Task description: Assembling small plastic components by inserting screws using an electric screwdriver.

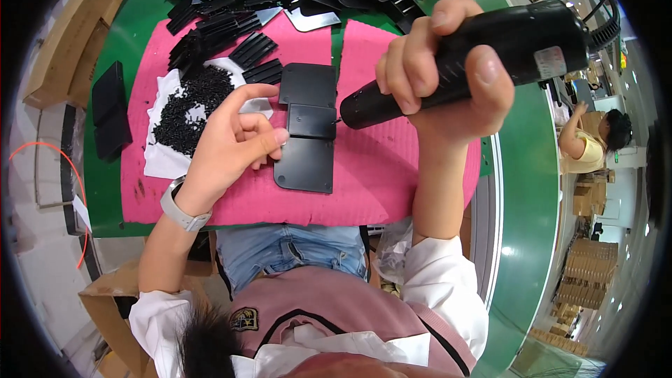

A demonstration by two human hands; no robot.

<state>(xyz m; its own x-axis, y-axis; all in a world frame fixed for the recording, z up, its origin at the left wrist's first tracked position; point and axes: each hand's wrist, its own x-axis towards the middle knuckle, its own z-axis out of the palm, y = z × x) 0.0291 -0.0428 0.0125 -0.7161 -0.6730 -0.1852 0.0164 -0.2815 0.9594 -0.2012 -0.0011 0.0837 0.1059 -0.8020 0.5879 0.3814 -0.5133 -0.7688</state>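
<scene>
My right hand [458, 91] is wrapped round a black electric screwdriver [514, 45] with a cord at its back end. The screwdriver lies tilted, its narrow nose pointing left, and the bit reaches the right edge of a flat black plate assembly [304, 164]. That assembly has two larger panels joined by a narrower middle piece, and it rests on a pink mat. Beside its left edge is my left hand [234, 133], thumb and fingers pinched together and index finger stretched toward the upper panel. What the pinch holds is too small to make out.
Small black screws [171, 126] are heaped on a white cloth [155, 161] left of my left hand. Black ribbed parts [217, 31] and panels crowd the far side of the green table [115, 199]. Another black panel pair [112, 112] lies at the left. A person [588, 143] sits farther right.
</scene>
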